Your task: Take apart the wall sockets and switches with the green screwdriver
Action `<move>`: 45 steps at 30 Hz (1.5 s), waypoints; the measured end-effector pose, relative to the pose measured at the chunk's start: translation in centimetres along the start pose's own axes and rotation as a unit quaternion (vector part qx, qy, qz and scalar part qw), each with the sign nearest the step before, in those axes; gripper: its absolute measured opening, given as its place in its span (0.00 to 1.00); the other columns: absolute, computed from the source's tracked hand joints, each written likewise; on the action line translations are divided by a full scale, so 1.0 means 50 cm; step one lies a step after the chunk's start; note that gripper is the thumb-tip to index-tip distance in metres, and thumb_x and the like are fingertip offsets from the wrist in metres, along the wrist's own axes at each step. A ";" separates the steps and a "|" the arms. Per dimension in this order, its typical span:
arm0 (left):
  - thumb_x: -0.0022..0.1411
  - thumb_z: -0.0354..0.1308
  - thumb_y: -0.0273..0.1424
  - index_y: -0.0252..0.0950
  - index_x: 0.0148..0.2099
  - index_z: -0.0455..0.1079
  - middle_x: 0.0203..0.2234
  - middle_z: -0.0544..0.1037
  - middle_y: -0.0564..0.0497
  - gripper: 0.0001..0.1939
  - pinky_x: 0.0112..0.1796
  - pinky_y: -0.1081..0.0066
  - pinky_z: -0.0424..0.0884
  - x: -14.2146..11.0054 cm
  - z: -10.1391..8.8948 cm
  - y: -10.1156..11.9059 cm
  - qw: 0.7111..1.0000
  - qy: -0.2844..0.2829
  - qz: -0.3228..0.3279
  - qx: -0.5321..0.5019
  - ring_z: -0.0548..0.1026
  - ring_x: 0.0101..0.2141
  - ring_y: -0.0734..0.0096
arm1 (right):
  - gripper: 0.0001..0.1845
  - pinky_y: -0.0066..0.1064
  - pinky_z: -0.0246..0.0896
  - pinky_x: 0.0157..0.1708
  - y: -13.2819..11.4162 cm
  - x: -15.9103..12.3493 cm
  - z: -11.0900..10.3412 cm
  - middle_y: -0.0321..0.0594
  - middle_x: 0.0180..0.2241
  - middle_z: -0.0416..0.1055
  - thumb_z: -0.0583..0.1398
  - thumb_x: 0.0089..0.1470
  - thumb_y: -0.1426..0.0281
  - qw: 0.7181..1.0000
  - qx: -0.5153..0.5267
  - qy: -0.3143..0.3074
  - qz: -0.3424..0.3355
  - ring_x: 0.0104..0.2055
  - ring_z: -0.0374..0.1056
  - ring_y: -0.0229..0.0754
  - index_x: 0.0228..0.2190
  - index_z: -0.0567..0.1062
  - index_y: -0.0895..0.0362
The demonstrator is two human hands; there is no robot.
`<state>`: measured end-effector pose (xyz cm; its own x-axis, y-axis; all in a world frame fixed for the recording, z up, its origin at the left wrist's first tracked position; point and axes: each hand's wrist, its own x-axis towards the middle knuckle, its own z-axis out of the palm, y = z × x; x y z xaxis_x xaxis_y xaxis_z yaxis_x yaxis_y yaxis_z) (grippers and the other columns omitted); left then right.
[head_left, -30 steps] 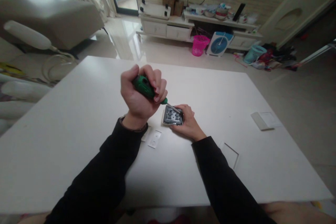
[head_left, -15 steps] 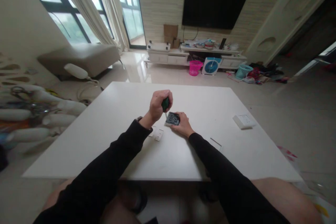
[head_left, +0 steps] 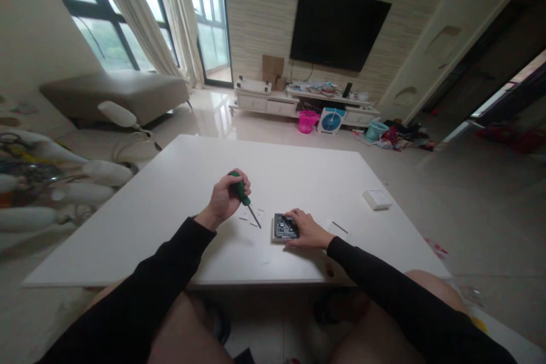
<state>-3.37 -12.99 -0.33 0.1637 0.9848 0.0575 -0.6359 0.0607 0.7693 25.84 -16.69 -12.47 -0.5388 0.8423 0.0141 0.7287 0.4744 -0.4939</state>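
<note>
My left hand (head_left: 227, 196) is wrapped round the green handle of a screwdriver (head_left: 241, 190), whose metal shaft slants down to the right, its tip apart from the unit beside it. With fingers and thumb round its right side, my right hand (head_left: 310, 230) grips a square wall switch (head_left: 285, 227), white-edged with dark insides facing up, on the table. Small white pieces (head_left: 255, 215) with dark edges lie just left of it, partly behind the screwdriver. To the right of my right hand a thin pale plate (head_left: 340, 230) lies flat.
A white square box (head_left: 377, 199) sits near the right edge of the white table (head_left: 179, 187). Beyond the table are a low TV cabinet (head_left: 279, 107), a pink basket (head_left: 307, 121) and a blue fan (head_left: 331, 120). A grey bench (head_left: 119, 94) stands by the window.
My left hand has drawn the screwdriver back to the left, off the wall switch, and tilted it. My right hand and the switch sit nearer the front edge. The view has shifted.
</note>
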 end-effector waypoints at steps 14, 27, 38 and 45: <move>0.59 0.71 0.34 0.36 0.37 0.74 0.33 0.72 0.52 0.11 0.37 0.74 0.69 -0.060 0.006 -0.064 0.996 0.029 -0.080 0.000 0.68 0.35 0.71 | 0.09 0.42 0.70 0.47 -0.017 -0.065 -0.139 0.44 0.46 0.76 0.61 0.66 0.64 0.980 0.165 0.107 -0.002 0.46 0.72 0.47 0.46 0.74 0.53; 0.61 0.72 0.46 0.37 0.42 0.72 0.38 0.73 0.50 0.20 0.46 0.69 0.68 -0.173 0.045 -0.217 0.973 -0.079 -0.217 0.011 0.71 0.41 0.68 | 0.17 0.27 0.65 0.27 -0.147 -0.133 -0.043 0.29 0.31 0.69 0.66 0.61 0.65 0.868 0.479 -0.106 0.079 0.28 0.70 0.36 0.48 0.67 0.52; 0.69 0.57 0.46 0.38 0.54 0.73 0.50 0.76 0.43 0.20 0.54 0.56 0.69 -0.056 -0.049 -0.161 0.821 -0.155 -0.067 0.545 0.73 0.52 0.55 | 0.34 0.24 0.62 0.13 -0.089 -0.081 -0.071 0.31 0.45 0.66 0.67 0.56 0.61 0.844 0.515 -0.002 0.152 0.17 0.67 0.28 0.58 0.56 0.43; 0.64 0.59 0.33 0.33 0.52 0.74 0.47 0.77 0.40 0.16 0.55 0.54 0.72 -0.021 -0.128 -0.178 0.665 -0.134 -0.013 0.735 0.76 0.49 0.53 | 0.20 0.28 0.60 0.23 0.035 -0.024 -0.060 0.26 0.29 0.63 0.54 0.60 0.65 0.934 0.198 0.124 0.269 0.24 0.64 0.37 0.52 0.57 0.50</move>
<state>-2.69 -13.51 -11.32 0.4135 0.9105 -0.0081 0.7610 -0.3407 0.5521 29.03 -16.08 -10.75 0.0101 0.9883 -0.1522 0.6255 -0.1250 -0.7702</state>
